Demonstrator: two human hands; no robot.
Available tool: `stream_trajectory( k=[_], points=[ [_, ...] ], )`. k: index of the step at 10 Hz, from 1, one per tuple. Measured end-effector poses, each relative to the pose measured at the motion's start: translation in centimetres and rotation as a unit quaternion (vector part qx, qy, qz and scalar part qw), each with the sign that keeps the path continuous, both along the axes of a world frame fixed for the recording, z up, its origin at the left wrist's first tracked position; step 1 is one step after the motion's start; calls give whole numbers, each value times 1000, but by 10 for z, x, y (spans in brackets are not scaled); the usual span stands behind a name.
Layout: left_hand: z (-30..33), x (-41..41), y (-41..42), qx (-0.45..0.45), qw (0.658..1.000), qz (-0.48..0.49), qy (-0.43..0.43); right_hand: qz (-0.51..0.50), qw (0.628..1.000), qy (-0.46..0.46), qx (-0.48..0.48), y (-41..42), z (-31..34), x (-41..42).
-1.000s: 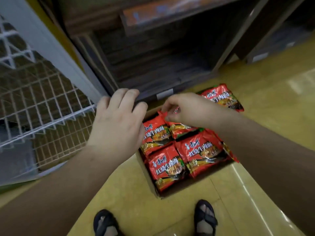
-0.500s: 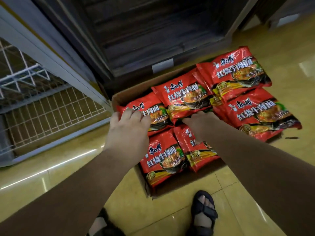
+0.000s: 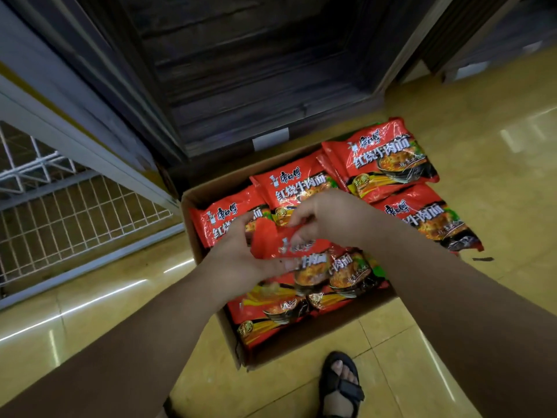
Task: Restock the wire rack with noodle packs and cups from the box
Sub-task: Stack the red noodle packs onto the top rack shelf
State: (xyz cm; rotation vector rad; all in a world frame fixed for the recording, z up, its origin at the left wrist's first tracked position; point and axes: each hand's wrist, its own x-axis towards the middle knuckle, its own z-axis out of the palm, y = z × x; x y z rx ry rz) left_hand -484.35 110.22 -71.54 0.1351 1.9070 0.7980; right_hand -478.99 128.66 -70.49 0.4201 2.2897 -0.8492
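Observation:
A cardboard box [image 3: 208, 300] sits on the floor, filled with several red noodle packs [image 3: 388, 159]. Over its middle, my left hand [image 3: 238, 254] and my right hand [image 3: 325, 218] both grip one red noodle pack [image 3: 304, 254], its upper edge lifted and bent between my fingers. My left hand holds the pack's left side, and my right hand pinches its top edge. The white wire rack [image 3: 69, 212] stands at the left, its lowest wire shelf bare where I can see it. No noodle cups are visible.
A dark wooden shelf unit [image 3: 256, 70] stands directly behind the box. The floor is glossy yellow tile [image 3: 482, 146]. My sandalled foot [image 3: 340, 384] stands just in front of the box. A grey rack frame post [image 3: 78, 146] runs diagonally between rack and box.
Both hands have come down from the box's far edge onto the packs. They have closed on one pack in the middle and raised its top edge. The view has tilted further down.

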Motion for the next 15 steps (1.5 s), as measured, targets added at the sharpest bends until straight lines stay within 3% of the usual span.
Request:
stream_trajectory(
  k=[2, 3, 4, 5, 6, 7, 9, 11, 12, 15],
  points=[
    [12, -10, -3, 28, 997, 57, 44, -198, 965, 88, -151, -5, 7, 1],
    [25, -23, -9, -3, 997, 38, 71, -289, 952, 82, -52, -5, -19, 7],
    [36, -33, -18, -19, 996, 12, 81, -373, 927, -29, 27, -9, -58, 15],
    [47, -42, -28, -3, 995, 49, 81, -571, 809, -107, -89, -19, -88, 19],
    [55, -55, -39, 14, 994, 67, 82, -688, 694, -97, -186, -28, -100, 9],
    [58, -66, -54, 19, 992, 78, 94, -709, 676, -71, -190, -30, -106, -6],
    [68, -66, -74, 20, 989, 121, 85, -713, 682, -62, -152, -33, -99, 3],
    [109, -59, -83, 43, 986, 140, 84, -609, 784, -42, -116, -43, -59, 26],
    [139, -58, -86, 66, 983, 142, 98, -588, 804, -25, -84, -52, -18, 31],
    [274, -57, -104, 140, 972, 142, 124, -565, 807, 72, -153, -62, 146, 47]
  ],
)
